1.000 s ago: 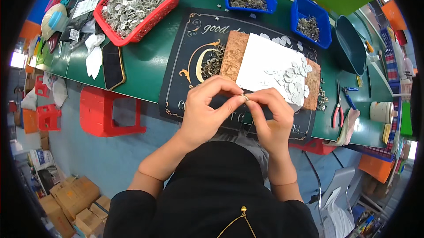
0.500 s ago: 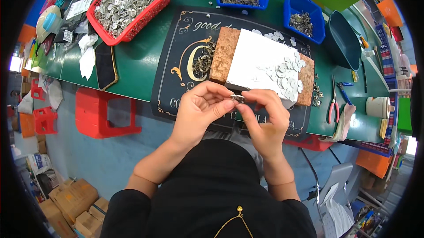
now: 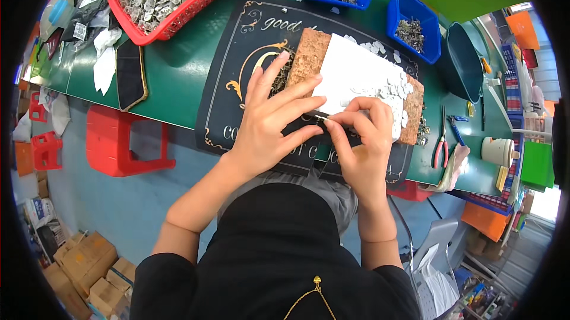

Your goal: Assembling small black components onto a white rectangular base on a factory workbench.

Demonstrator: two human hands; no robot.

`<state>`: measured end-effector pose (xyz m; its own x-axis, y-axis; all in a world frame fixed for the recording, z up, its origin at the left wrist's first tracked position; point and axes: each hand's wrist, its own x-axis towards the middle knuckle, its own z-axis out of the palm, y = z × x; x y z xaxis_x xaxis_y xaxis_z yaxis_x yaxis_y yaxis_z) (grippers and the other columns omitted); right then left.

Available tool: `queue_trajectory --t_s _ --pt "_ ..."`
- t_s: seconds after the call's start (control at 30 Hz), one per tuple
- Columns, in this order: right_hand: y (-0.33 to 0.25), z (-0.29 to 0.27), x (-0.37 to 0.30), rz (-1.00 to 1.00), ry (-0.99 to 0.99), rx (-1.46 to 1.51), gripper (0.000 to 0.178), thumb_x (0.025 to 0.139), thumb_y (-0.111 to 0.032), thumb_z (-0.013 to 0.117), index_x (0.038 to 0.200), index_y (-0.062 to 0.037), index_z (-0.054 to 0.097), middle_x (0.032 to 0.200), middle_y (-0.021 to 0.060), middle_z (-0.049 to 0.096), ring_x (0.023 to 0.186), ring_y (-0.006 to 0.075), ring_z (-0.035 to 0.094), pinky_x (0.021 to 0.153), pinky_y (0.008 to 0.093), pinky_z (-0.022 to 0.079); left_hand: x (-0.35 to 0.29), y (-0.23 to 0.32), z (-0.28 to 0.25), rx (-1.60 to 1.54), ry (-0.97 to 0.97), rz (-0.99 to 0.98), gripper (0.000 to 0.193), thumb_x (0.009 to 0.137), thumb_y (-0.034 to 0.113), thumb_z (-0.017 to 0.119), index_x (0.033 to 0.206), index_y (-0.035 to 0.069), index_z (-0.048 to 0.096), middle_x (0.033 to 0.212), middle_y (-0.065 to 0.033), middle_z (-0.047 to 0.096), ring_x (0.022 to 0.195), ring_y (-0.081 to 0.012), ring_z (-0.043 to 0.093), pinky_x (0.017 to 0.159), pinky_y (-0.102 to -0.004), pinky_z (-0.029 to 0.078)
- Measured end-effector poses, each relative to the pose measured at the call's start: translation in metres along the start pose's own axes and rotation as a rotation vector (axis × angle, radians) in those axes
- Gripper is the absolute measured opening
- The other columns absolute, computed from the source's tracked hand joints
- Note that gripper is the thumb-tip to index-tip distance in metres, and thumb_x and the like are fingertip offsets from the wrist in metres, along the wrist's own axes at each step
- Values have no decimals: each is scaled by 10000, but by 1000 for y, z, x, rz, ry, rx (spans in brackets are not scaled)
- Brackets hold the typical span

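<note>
Yr L hand (image 3: pixel 261 123) now has fingers spread, vs pinching b4; yr R hand (image 3: pixel 364 142) still pinches the sm metal pc (image 3: pixel 321 118).

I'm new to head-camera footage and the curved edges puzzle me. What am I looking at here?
No machine here: these are a person's bare hands. A wide fisheye camera on the head looks down, which bends straight edges. The right hand pinches a small part between thumb and finger; the left hand is open beside it, fingers spread. On the green table lies a dark printed mat, with a white block bearing pale flat pieces. Around it are a red basket of flat pieces, two blue trays of metal parts, and pliers.
</note>
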<state>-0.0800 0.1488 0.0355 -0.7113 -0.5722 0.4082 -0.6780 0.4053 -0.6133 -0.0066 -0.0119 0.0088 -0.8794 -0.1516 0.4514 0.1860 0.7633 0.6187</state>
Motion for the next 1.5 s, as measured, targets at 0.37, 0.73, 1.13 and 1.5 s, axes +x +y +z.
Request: queue_trajectory --t_s 0.37,0.73,1.13,1.5 --pt "2 3 -1 -22 47 -50 110 707 -6 728 783 3 648 848 81 521 797 218 506 696 308 414 3 -7 4 -42 26 24 326 678 156 791 996 126 725 1179 -34 658 1348 -345 363 1102 -493 210" --pt "5 11 -1 -42 90 -58 126 709 24 722 804 4 642 884 96 517 784 223 515 674 309 425 12 -18 14 172 151 320 251 706 131 763 934 51 694 1053 -87 695 1086 -288 624 984 -427 424" --pt "10 9 -15 -207 252 -113 146 705 9 723 836 -31 673 910 103 538 919 276 512 819 360 392 6 -12 13 274 171 537 135 771 133 602 870 41 610 1068 -103 659 1081 -280 593 991 -455 425" --pt "126 -77 -63 455 269 -582 356 903 -153 591 1243 -47 570 1106 125 562 974 260 515 866 346 398 65 -119 -146 1082 512 -126 322 768 117 693 1080 72 630 1211 -80 599 1164 -338 456 987 -446 359"
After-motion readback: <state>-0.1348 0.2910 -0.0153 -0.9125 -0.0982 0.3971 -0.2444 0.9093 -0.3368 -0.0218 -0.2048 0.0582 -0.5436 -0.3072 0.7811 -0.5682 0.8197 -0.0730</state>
